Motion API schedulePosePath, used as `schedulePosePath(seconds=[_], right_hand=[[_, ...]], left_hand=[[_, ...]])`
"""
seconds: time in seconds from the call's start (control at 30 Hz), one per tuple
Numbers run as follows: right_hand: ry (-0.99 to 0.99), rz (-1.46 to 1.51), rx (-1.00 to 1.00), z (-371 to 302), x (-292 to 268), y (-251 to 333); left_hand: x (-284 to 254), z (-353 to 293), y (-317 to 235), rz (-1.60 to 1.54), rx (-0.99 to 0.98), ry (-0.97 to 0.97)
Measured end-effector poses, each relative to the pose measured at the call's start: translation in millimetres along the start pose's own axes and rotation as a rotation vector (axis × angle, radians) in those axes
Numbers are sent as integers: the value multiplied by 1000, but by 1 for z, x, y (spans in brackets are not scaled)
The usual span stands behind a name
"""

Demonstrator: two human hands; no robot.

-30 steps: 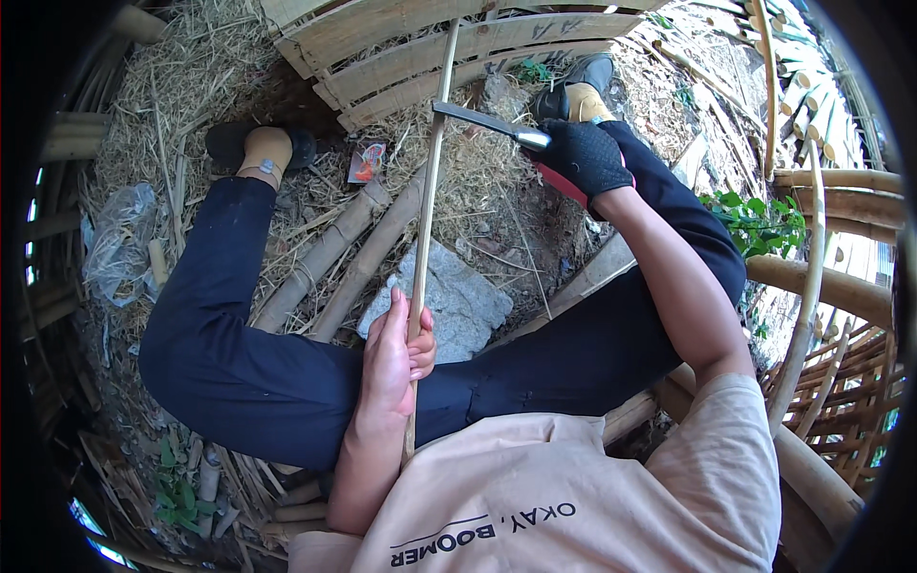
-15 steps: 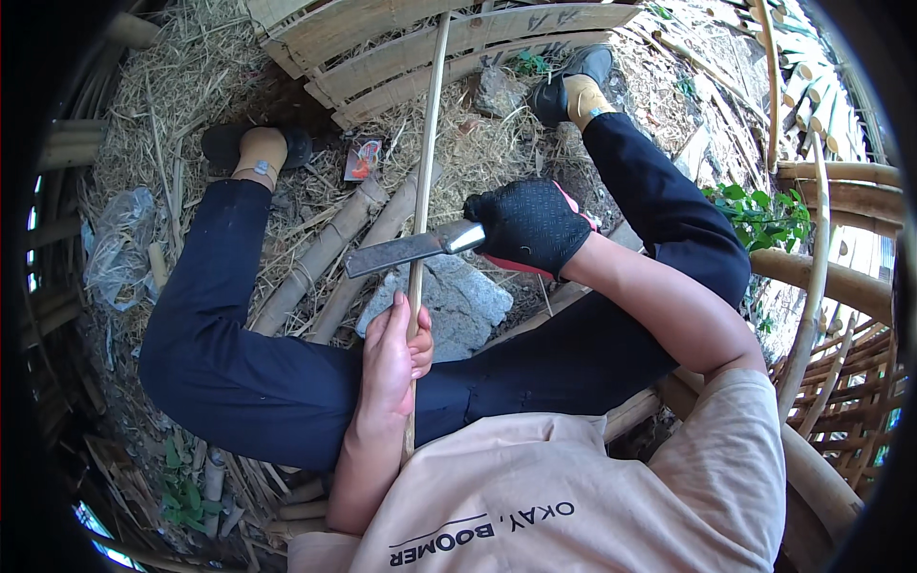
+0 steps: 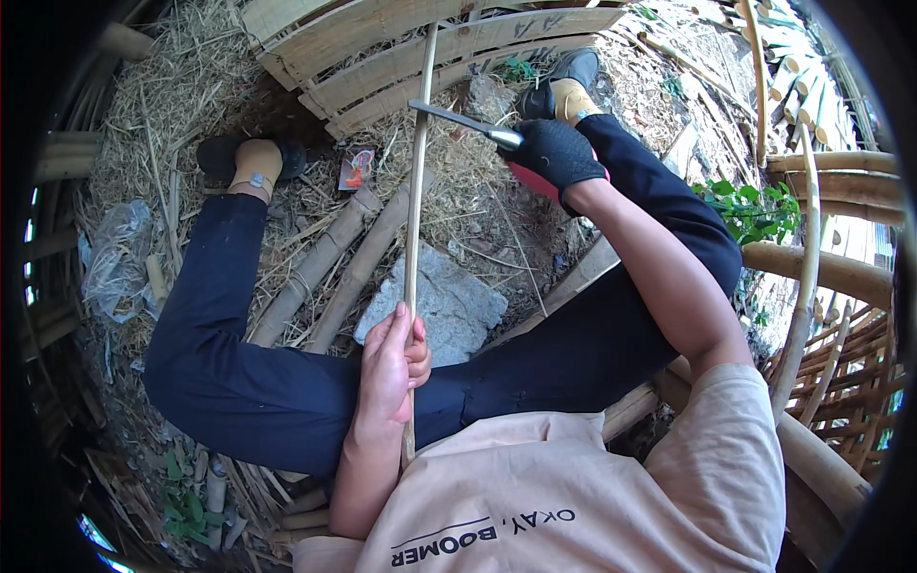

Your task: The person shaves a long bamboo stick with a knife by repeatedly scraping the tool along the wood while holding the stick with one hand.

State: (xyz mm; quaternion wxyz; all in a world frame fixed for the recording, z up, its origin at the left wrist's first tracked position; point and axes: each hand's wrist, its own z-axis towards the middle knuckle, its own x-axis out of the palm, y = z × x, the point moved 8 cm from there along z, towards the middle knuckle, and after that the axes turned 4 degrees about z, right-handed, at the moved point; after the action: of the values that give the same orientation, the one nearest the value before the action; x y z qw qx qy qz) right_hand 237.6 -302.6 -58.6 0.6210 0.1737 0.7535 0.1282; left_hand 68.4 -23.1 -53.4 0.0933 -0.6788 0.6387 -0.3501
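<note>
Dark navy cloth covers the widest stretch: my trousers (image 3: pixel 592 315) spread across the middle of the frame, knees bent out to both sides. Beige fabric of my shirt (image 3: pixel 573 468) fills the bottom centre. At the top centre stands a slatted wooden panel (image 3: pixel 535 31), pale and slightly bowed in this view. Two bamboo poles (image 3: pixel 310 267) lie slantwise on the straw-strewn ground, left of centre. Long and narrow, a pale strip (image 3: pixel 415 210) runs nearly upright through the centre, its top end in front of the slats and its bottom end by my shirt. Behind it, mid-frame, sits a rough grey stone (image 3: pixel 454 296). My hands are well apart. Bare fingers of my left hand (image 3: pixel 394 358), at lower centre, wrap firmly around the strip. My right hand (image 3: pixel 554 158), in a black and red glove at upper centre, grips a knife (image 3: pixel 458 118) whose blade crosses the strip near its upper end; I cannot tell whether the edge bites in. Smaller yet, an orange-and-white packet (image 3: pixel 356 169) lies in the straw, upper left of centre.
</note>
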Motion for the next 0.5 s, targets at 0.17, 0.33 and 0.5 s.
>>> schedulePosePath(seconds=[0.17, 0.33, 0.5], right_hand=[[-43, -94, -19, -6, -32, 0], [109, -2, -224, -37, 0, 58], [243, -62, -275, -46, 16, 76]], left_hand=[[-2, -1, 3, -37, 23, 11], [-1, -2, -2, -6, 21, -26], [-2, -3, 0, 5, 8, -62]])
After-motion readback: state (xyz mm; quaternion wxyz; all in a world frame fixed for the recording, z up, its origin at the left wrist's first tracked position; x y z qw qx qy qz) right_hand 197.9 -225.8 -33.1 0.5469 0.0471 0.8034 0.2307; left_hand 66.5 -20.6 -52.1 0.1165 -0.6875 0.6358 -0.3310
